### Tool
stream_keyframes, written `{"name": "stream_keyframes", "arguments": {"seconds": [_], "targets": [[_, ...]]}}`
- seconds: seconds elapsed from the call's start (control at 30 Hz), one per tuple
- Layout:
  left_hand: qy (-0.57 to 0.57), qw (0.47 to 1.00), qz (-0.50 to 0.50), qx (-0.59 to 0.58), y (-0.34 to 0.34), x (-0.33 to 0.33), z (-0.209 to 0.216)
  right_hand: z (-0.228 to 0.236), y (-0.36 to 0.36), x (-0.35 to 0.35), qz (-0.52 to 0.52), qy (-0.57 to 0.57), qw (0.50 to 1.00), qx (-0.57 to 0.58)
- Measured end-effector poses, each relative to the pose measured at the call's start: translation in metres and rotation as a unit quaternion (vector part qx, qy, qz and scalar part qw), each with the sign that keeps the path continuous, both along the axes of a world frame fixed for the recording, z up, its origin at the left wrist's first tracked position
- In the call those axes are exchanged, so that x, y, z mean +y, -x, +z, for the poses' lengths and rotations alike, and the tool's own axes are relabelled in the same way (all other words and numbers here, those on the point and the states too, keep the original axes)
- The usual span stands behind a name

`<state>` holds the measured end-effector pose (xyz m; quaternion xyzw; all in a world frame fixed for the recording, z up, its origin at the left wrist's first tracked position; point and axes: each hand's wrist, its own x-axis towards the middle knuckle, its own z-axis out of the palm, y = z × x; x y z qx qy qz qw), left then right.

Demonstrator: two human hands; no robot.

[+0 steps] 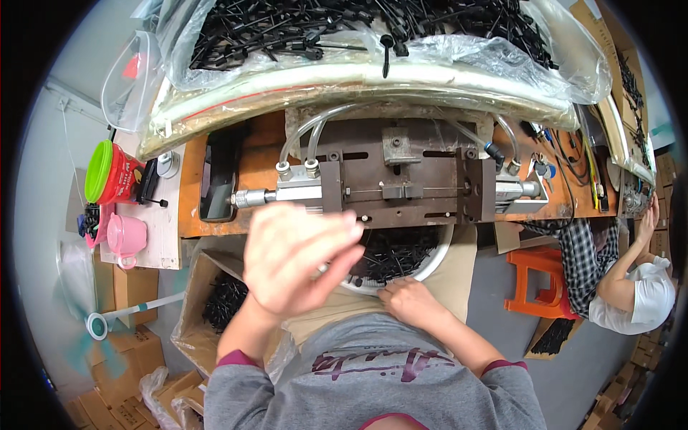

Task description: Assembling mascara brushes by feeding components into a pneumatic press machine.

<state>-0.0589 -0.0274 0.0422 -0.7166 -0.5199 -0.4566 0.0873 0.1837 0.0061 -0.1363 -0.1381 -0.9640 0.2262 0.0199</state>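
Note:
My left hand (pixel 294 261) is raised before the front edge of a dark metal clamping fixture (pixel 376 211). Its fingers stretch to the right with the thumb apart below them, slightly blurred, and nothing shows between them. Small grey jaws (pixel 403 191) sit at the fixture's middle, between two metal cylinders (pixel 299 192) (pixel 510 188). On my lap is a round white basin (pixel 435 266) of black plastic pieces with thin stems (pixel 398 252). My right hand (pixel 412 297) lies at the basin's near rim, fingers curled; what they hold, if anything, is hidden.
A plastic-lined tray (pixel 344 89) heaped with similar black pieces spans the back. Left stand a red-and-green bucket (pixel 118 175), a pink cup (pixel 127 235) and a turning fan (pixel 97 326). A carton (pixel 190 304) is beside me. At right, a co-worker (pixel 631 294) sits near an orange stool (pixel 534 279).

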Motion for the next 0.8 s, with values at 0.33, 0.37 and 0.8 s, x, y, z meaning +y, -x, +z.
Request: {"name": "stream_keyframes", "arguments": {"seconds": [0.33, 0.37, 0.8], "targets": [[0.1, 0.979, 0.168, 0.06, 0.028, 0.173, 0.061, 0.199, 0.039, 0.083, -0.002, 0.017, 0.938, 0.347], [0.133, 0.97, 0.184, 0.083, 0.032, 0.179, 0.062, 0.207, 0.043, 0.089, -0.023, 0.021, 0.925, 0.379], [-0.029, 0.998, 0.046, 0.043, 0.016, 0.079, 0.057, 0.231, 0.076, 0.159, -0.218, -0.036, 0.866, 0.448]]}}
